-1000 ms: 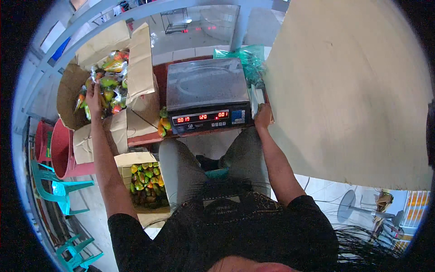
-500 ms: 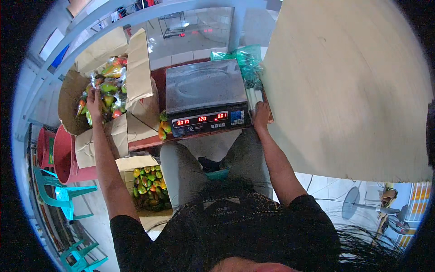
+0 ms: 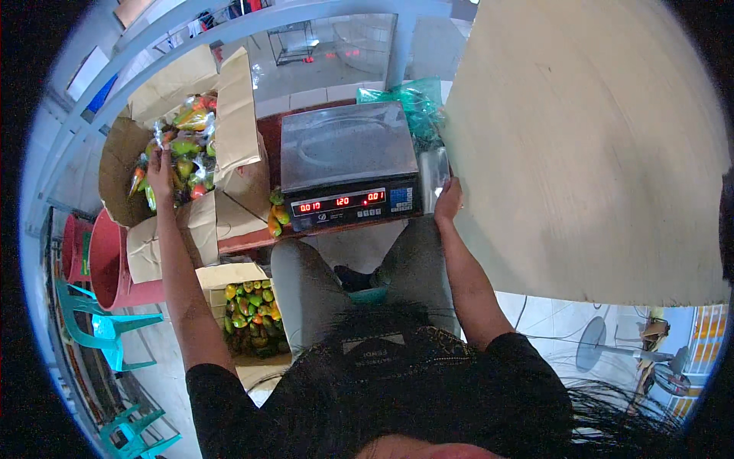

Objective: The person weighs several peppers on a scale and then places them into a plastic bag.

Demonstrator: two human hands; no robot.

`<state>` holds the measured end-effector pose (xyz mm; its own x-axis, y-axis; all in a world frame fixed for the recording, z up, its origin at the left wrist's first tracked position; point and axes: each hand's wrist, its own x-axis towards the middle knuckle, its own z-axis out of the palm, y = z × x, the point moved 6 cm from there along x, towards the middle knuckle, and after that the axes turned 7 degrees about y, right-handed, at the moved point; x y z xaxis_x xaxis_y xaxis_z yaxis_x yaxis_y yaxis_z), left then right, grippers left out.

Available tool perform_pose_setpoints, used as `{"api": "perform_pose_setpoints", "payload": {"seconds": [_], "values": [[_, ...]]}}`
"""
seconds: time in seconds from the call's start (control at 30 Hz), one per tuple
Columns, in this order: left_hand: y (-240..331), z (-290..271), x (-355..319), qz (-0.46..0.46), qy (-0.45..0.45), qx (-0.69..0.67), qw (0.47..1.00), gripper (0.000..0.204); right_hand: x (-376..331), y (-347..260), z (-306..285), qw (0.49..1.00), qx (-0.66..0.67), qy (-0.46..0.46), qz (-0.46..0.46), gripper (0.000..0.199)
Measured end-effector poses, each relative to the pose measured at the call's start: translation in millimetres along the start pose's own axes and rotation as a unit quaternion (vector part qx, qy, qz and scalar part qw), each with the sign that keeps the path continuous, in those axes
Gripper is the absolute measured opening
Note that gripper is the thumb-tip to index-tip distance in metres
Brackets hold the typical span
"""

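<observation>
At the left, my left hand (image 3: 160,177) reaches into a cardboard box (image 3: 205,229) of peppers packed in clear plastic bags. Its fingers are stretched out against a bag of peppers (image 3: 158,139), partly hidden beneath them. To the right of a digital scale (image 3: 344,149), my right hand (image 3: 449,202) is closed on the near edge of a clear plastic bag (image 3: 434,167). The scale has a bare metal plate and a lit red display. A few loose peppers (image 3: 277,214) lie against the scale's left side.
An open carton of loose peppers (image 3: 254,314) stands on the floor by my left leg. Green plastic bags (image 3: 417,103) lie behind the scale. A large pale board (image 3: 581,153) borders the right side. Red bins (image 3: 115,260) and teal chairs (image 3: 111,329) stand at the left.
My right hand has shifted slightly right and nearer, and the plastic beside the scale now looks lifted and clear. My left hand is almost unmoved.
</observation>
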<state>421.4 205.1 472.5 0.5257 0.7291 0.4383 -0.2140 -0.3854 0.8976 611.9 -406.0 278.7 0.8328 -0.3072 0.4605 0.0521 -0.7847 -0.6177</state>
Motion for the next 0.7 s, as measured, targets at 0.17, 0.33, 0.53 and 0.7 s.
{"api": "perform_pose_setpoints", "payload": {"seconds": [0.17, 0.33, 0.53, 0.7], "values": [[-11.4, -18.7, 11.3, -0.012, 0.016, 0.063, 0.998, 0.031, 4.8, -14.7, 2.5, 0.997, 0.050, 0.042, -0.031, 0.017], [9.1, -2.5, -2.9, 0.014, 0.036, 0.100, 0.994, 0.033, 10.5, -17.5, 0.9, 0.991, 0.125, 0.051, 0.026, 0.016], [2.3, 3.7, 0.4, -0.029, 0.044, 0.052, 0.997, 0.035, 7.5, 15.1, 24.8, 0.994, -0.107, 0.031, -0.013, 0.030], [-11.3, -17.6, 4.7, -0.036, 0.034, 0.019, 0.999, 0.033, -2.3, -20.8, 17.1, 0.974, -0.163, -0.124, -0.096, 0.023]]}}
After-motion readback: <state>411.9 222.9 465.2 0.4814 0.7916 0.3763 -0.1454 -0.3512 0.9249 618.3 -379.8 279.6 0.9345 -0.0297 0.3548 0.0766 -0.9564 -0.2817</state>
